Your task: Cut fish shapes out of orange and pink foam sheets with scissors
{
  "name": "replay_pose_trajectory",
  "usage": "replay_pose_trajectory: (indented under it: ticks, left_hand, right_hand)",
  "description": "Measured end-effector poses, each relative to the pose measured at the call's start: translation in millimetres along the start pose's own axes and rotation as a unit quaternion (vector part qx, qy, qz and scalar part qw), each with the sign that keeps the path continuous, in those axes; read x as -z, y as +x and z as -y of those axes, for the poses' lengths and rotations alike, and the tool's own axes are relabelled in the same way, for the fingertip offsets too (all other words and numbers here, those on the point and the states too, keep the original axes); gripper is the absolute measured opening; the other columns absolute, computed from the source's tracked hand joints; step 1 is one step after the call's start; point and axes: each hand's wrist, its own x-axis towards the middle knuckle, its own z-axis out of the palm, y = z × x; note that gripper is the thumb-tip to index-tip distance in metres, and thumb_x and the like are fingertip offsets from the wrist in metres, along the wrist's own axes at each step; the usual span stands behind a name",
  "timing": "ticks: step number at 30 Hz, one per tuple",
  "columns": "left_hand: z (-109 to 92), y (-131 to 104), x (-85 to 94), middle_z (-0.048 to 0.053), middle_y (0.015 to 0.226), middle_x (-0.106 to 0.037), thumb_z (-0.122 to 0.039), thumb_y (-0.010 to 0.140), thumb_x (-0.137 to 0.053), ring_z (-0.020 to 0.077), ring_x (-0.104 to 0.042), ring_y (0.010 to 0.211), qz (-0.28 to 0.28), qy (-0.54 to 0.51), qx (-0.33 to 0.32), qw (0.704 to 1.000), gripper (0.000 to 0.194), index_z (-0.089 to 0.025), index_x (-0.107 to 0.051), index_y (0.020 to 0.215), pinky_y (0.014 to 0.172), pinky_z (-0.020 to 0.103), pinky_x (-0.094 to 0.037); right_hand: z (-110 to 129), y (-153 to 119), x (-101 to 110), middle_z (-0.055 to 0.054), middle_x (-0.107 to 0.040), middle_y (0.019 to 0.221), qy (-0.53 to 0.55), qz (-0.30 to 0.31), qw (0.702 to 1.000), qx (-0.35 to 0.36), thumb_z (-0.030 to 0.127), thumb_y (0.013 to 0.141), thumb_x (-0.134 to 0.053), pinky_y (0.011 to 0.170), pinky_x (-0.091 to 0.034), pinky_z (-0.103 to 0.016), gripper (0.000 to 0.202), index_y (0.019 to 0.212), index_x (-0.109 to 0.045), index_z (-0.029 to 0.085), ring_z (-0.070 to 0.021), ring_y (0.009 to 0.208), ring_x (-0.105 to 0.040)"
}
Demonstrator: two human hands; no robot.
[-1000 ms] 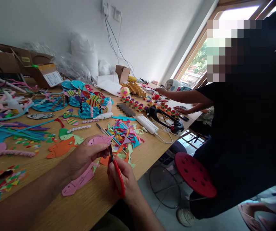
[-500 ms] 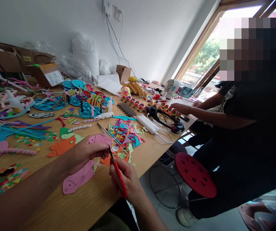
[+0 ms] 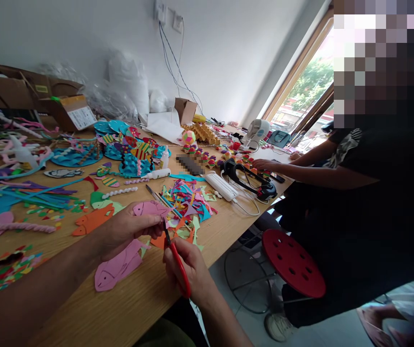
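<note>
A pink paper fish (image 3: 149, 208) with drawn lines is pinched in my left hand (image 3: 135, 226), above the table. My right hand (image 3: 188, 267) grips red-handled scissors (image 3: 178, 265). Their dark blades touch the edge of the fish near its tail, close to my left fingertips. Below my hands on the table lies another pink sheet (image 3: 116, 270) with fish outlines drawn on it. Orange paper fish (image 3: 93, 220) lie just beyond my left wrist. Behind the blades spreads a pile of coloured paper scraps (image 3: 188, 197).
A white power strip (image 3: 221, 187) and a black headset (image 3: 250, 178) lie to the right. Blue craft pieces (image 3: 133, 166) and glue bottles (image 3: 22, 154) stand farther back. A red stool (image 3: 293, 262) is beside the table, where a co-worker in dark clothes (image 3: 383, 202) leans in.
My hands, the fish and the scissors are almost unmoved; the blades look slightly shifted at the paper's edge. The co-worker has leaned a little, and the co-worker's hand has moved slightly left.
</note>
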Motion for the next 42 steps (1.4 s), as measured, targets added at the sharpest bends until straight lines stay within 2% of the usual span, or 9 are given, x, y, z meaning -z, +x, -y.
replay_pose_trajectory:
  ticks: [3, 9, 15, 28, 42]
  left_hand:
    - [0.2, 0.2, -0.6, -0.001, 0.058, -0.069, -0.023, 0.067, -0.075, 0.0128, -0.059, 0.057, 0.001, -0.001, 0.000, 1.000, 0.007, -0.020, -0.073, 0.061, 0.058, 0.022, -0.049]
    - [0.3, -0.8, 1.0, 0.001, 0.060, -0.070, -0.024, 0.066, -0.074, 0.0135, -0.060, 0.058, -0.001, 0.017, 0.014, 1.000, 0.007, -0.018, -0.075, 0.063, 0.059, 0.023, -0.050]
    - [-1.0, 0.5, 0.0, -0.001, 0.057, -0.069, -0.024, 0.065, -0.074, 0.0127, -0.059, 0.056, -0.005, 0.041, 0.004, 0.999, 0.006, -0.019, -0.073, 0.060, 0.056, 0.022, -0.048]
    - [-2.3, -0.3, -4.0, -0.001, 0.057, -0.067, -0.025, 0.061, -0.076, 0.0130, -0.057, 0.056, -0.015, 0.046, -0.002, 0.999, 0.008, -0.019, -0.072, 0.060, 0.056, 0.023, -0.047]
    - [-3.1, 0.1, -1.8, 0.001, 0.061, -0.067, -0.027, 0.066, -0.073, 0.0144, -0.058, 0.057, -0.006, 0.059, -0.005, 0.998, 0.009, -0.019, -0.072, 0.062, 0.057, 0.024, -0.047]
  right_hand:
    - [-1.3, -0.4, -0.1, 0.008, -0.040, 0.045, -0.004, -0.003, 1.000, -0.004, 0.048, 0.084, -0.059, 0.039, -0.026, -0.018, 0.039, 0.061, -0.043, 0.020, -0.0063, 0.039, -0.034]
    - [-7.2, -1.4, 2.8, 0.008, -0.035, 0.050, -0.031, -0.011, 0.999, 0.002, 0.038, 0.087, -0.056, 0.042, -0.022, -0.020, 0.034, 0.063, -0.041, 0.020, -0.0070, 0.044, -0.032]
    - [-6.3, -1.6, 4.0, 0.007, -0.032, 0.053, -0.048, -0.017, 0.999, -0.004, 0.043, 0.086, -0.058, 0.045, -0.021, -0.022, 0.038, 0.061, -0.039, 0.020, -0.0077, 0.048, -0.029]
    - [-7.2, -1.2, 1.9, 0.006, -0.035, 0.052, -0.044, -0.022, 0.999, -0.006, 0.046, 0.084, -0.057, 0.044, -0.023, -0.021, 0.038, 0.061, -0.041, 0.020, -0.0080, 0.047, -0.030]
    - [-9.4, -2.5, 4.6, 0.006, -0.034, 0.056, -0.100, -0.038, 0.994, 0.023, 0.037, 0.086, -0.058, 0.047, -0.023, -0.022, 0.036, 0.060, -0.039, 0.020, -0.0085, 0.052, -0.029]
